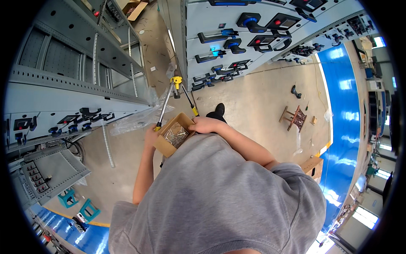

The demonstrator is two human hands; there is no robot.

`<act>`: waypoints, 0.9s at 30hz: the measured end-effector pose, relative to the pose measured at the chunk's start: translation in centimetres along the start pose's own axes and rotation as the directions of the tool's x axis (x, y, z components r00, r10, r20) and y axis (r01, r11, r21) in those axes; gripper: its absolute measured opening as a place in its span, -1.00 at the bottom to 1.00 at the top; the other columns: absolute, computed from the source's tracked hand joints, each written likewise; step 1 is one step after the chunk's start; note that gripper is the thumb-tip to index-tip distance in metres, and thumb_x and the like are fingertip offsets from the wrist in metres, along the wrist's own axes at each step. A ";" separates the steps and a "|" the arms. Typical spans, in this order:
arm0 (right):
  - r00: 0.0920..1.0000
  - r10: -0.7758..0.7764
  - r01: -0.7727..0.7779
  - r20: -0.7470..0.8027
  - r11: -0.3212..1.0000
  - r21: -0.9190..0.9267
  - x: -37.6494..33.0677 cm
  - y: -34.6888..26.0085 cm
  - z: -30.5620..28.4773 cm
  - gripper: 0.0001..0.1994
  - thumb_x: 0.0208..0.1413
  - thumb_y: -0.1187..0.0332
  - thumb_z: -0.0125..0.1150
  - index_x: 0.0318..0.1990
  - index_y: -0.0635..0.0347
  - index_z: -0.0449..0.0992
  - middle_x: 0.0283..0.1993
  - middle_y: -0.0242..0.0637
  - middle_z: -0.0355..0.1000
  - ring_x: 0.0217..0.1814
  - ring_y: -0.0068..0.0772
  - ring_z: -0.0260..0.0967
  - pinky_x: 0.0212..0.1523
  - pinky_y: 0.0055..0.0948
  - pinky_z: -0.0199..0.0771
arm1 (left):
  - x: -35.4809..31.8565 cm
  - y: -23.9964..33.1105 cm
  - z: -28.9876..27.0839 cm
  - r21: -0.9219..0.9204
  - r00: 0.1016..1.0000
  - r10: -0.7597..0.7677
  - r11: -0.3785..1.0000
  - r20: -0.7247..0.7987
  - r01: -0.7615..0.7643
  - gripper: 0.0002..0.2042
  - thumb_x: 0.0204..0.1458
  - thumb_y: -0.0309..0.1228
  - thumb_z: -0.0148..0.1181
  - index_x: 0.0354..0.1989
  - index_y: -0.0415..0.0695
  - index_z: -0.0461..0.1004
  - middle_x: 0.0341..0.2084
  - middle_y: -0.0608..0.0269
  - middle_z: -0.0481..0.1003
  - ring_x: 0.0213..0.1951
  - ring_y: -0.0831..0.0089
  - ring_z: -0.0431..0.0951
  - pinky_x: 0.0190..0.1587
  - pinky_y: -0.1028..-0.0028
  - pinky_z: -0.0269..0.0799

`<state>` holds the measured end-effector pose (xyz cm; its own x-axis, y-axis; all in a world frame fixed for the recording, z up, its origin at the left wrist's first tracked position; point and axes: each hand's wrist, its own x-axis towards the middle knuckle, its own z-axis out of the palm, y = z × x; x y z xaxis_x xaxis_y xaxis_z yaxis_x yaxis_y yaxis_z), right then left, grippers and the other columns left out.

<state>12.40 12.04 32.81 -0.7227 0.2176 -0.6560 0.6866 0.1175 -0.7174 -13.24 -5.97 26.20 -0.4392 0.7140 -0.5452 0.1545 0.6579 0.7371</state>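
Right now our right hand (pixel 206 124) closes over the far rim of a small cardboard box (pixel 174 134) held at chest height; our left hand (pixel 150 136) cups its near side and seems to pinch one handle of a long-armed rivet tool (pixel 175 91) — how tight that grip is, we cannot tell. Keep the box level, tool arms clear of it, we'd judge. Loose thin metal fasteners (pixel 176 136) glint inside; soft brown card, yellow-tipped steel arms, grey cabinets (pixel 63 76) alongside, concrete floor (pixel 253 101).
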 end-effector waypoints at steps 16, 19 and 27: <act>0.830 0.265 -0.183 -0.491 0.961 0.208 -3.3 10.2 -2.9 -0.54 0.20 0.15 0.12 -0.09 0.50 0.59 -0.07 0.35 0.55 0.08 0.23 0.54 0.09 -0.05 0.50 | 0.1 -3.4 2.0 -0.306 0.951 -0.307 0.903 0.028 0.301 -0.63 0.22 -0.04 0.24 -0.19 -0.15 0.46 -0.74 0.45 0.24 -0.78 0.58 0.24 -0.73 0.45 0.12; 0.782 0.248 -0.269 -0.572 0.962 0.050 -1.0 14.3 -4.2 -0.59 0.23 0.16 0.08 -0.04 0.38 0.60 -0.04 0.26 0.56 0.10 0.26 0.51 0.13 -0.02 0.50 | -0.4 -4.9 2.3 -0.303 0.941 -0.339 0.896 0.009 0.326 -0.61 0.21 -0.03 0.26 -0.17 -0.16 0.46 -0.74 0.44 0.25 -0.78 0.58 0.24 -0.73 0.45 0.12; 0.781 0.271 -0.394 -0.562 0.913 -0.108 8.6 24.3 -2.5 -0.62 0.29 0.17 0.07 0.11 0.20 0.55 0.01 0.09 0.58 0.08 0.19 0.52 0.13 0.03 0.52 | -4.5 -7.5 4.4 -0.268 0.870 -0.491 0.845 -0.046 0.463 -0.61 0.18 -0.02 0.24 -0.22 -0.17 0.48 -0.71 0.34 0.32 -0.74 0.51 0.31 -0.69 0.41 0.22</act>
<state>23.10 19.23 10.31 -0.3339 0.7467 -0.5753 0.9202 0.1258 -0.3707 -8.52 -13.04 21.36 -0.4989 0.2870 -0.8177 -0.3102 0.8219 0.4778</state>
